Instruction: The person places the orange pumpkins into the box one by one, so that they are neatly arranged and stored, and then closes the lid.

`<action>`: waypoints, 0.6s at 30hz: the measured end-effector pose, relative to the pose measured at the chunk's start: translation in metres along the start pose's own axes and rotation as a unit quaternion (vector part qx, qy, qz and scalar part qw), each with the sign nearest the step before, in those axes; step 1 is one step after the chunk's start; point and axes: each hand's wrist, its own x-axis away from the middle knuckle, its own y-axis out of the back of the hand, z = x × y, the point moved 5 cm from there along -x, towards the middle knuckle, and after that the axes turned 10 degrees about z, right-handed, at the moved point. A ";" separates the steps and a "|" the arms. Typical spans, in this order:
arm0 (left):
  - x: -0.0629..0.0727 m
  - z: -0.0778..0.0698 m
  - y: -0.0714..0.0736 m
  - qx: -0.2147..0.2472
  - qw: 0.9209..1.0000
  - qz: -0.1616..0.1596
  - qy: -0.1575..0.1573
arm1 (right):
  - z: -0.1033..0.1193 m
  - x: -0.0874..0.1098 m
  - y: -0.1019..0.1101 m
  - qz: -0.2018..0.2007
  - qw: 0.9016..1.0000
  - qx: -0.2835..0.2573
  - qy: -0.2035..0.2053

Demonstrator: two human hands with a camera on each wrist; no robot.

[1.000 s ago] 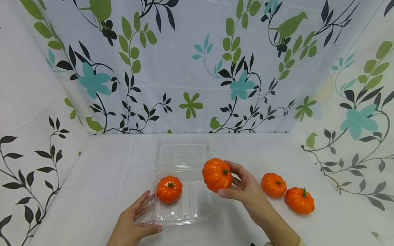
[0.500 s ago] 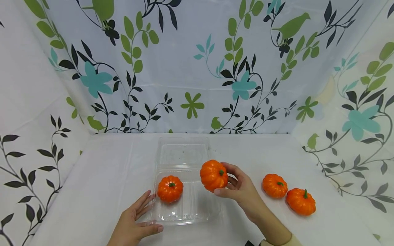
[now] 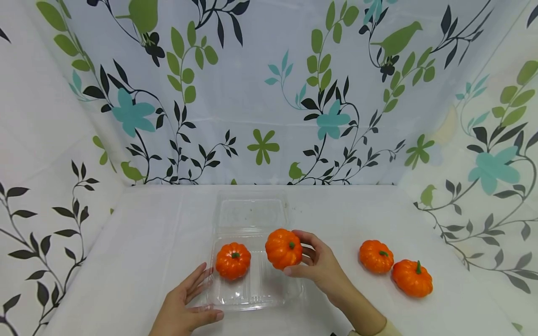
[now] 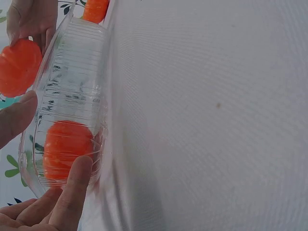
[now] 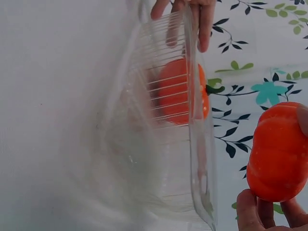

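My right hand [image 3: 319, 268] grips a small orange toy pumpkin [image 3: 283, 249] with a green stem, thumb on the near side and fingers behind. It is above the right half of a clear plastic clamshell container [image 3: 256, 303], whose lid [image 3: 252, 212] lies folded back. A second pumpkin [image 3: 233, 261] sits in the container's left half. My left hand [image 3: 182, 301] rests at the container's left side, fingers spread and touching its wall. In the left wrist view the pumpkin inside [image 4: 67, 149] shows through the ribbed plastic, with a left finger [image 4: 77, 183] against the wall.
Two more pumpkins, one upright [image 3: 376, 256] and one tilted [image 3: 413, 278], lie on the white tablecloth [image 3: 336, 210] right of my right forearm. A cloth printed with leaves and birds [image 3: 235, 93] hangs behind and along both sides.
My right hand has moved left and slightly down with its pumpkin, farther over the container. The left hand keeps its place at the container's side.
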 end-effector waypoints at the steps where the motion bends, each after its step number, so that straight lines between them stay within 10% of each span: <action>1: 0.000 0.000 0.000 0.003 1.000 0.001 -0.001 | -0.001 -0.001 -0.001 -0.003 1.000 0.017 0.000; 18: 0.001 0.002 0.001 0.010 0.999 0.020 -0.026 | -0.018 -0.008 -0.007 -0.067 0.964 0.256 0.026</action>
